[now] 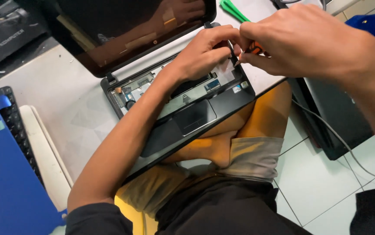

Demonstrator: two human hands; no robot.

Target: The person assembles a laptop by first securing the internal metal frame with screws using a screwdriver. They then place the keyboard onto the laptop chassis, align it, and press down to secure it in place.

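Right hand: the right hand (309, 43) pinches an orange-handled tool (257, 48) between thumb and fingers; only a sliver of the handle shows, so its kind cannot be told.
Left hand: the left hand (205, 50) has its fingers pressed together on a thin dark part (232, 54) just beside the tool, at the far right corner of the laptop base; whether it is a cable or a strip cannot be told.
Why held so: both hands meet at one spot, the left seemingly steadying the part while the right works the tool tip against it.
Laptop: the laptop (205, 109) lies open at the near edge of the worktop, its keyboard off, metal tray and small boards bared; the touchpad (195, 116) faces the person, and the base overhangs the edge above the lap.
Screen: the screen (122, 30) is tilted back, dark and glossy, with strips of tape on it.
Worktop: the worktop (65, 95) is pale and scuffed; green pry tools (233, 9) lie at its far edge.
Left side: a blue lid (5, 174) and a black keyboard (18, 130) rest at the near left corner.
Room: white floor tiles (326, 182) lie below right, with a dark case (335, 117) and a grey cable (348, 152) across them.
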